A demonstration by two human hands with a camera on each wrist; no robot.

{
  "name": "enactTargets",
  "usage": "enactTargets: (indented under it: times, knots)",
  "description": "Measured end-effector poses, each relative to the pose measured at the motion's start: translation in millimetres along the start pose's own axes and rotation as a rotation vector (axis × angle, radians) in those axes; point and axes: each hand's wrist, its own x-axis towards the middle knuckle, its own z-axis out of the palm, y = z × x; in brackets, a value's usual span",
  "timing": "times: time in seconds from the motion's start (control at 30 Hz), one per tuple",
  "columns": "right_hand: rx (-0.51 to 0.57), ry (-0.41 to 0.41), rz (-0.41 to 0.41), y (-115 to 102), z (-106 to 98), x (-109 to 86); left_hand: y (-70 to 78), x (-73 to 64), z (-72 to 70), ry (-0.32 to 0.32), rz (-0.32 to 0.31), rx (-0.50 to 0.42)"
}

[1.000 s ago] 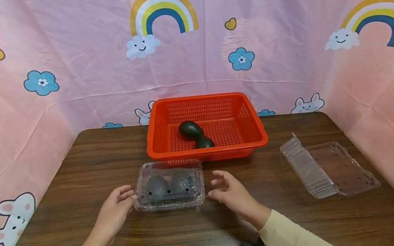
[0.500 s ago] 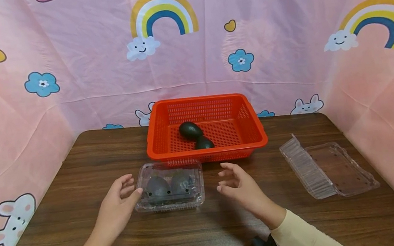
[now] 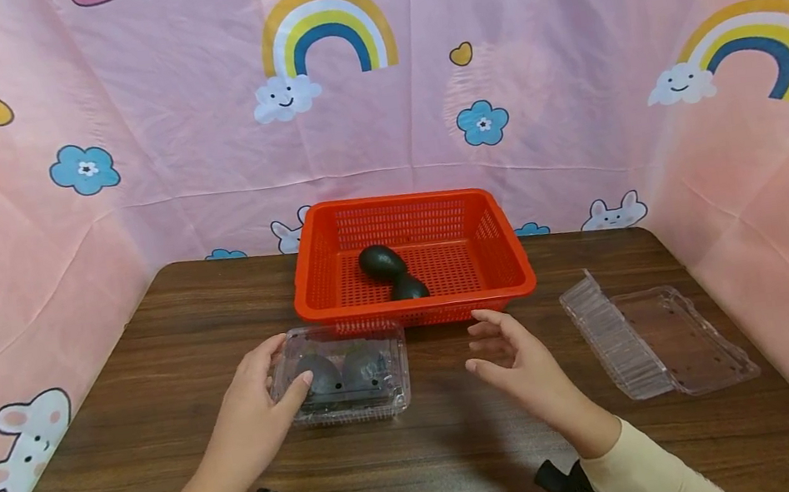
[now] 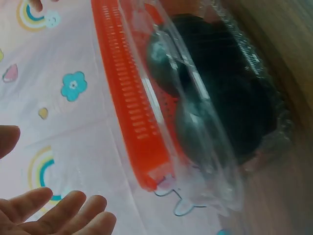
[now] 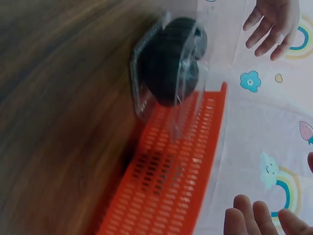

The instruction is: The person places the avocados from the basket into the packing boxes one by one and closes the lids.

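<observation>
A clear plastic clamshell box [image 3: 378,401] with its lid down stands on the table, two dark avocados [image 3: 362,368] inside. My left hand [image 3: 251,413] is at the box's left end, thumb and fingers spread, the thumb overlapping the lid in the head view. The left wrist view has those fingers [image 4: 73,213] spread and apart from the plastic. My right hand [image 3: 524,358] is off to the right of the box, fingers loosely bent and holding nothing. Its fingertips [image 5: 259,215] show low in the right wrist view.
Behind the box is a red slotted basket [image 3: 503,292] with two avocados [image 3: 382,263] in it. A second clear clamshell [image 3: 695,338] lies unfolded at the right of the brown table [image 3: 368,485]. A pink printed cloth [image 3: 192,98] surrounds the back and sides.
My left hand has shifted right, so its thumb now overlaps the box lid. My right hand has drawn away to the right. The box has stayed in place.
</observation>
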Motion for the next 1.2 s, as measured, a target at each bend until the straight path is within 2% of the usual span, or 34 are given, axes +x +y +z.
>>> enactTargets:
  times: [0.43,0.83,1.2]
  knots:
    - [-0.134,0.027,-0.086,-13,-39,-6.3,24.0,3.6,13.9,-0.017,0.097,0.136]
    - [-0.247,0.069,-0.101,-27,-74,-12.8,43.1,12.4,40.9,-0.022,0.195,0.122]
    - [-0.396,0.093,-0.082,-23,-109,-11.2,62.8,21.5,62.2,-0.033,0.26,0.161]
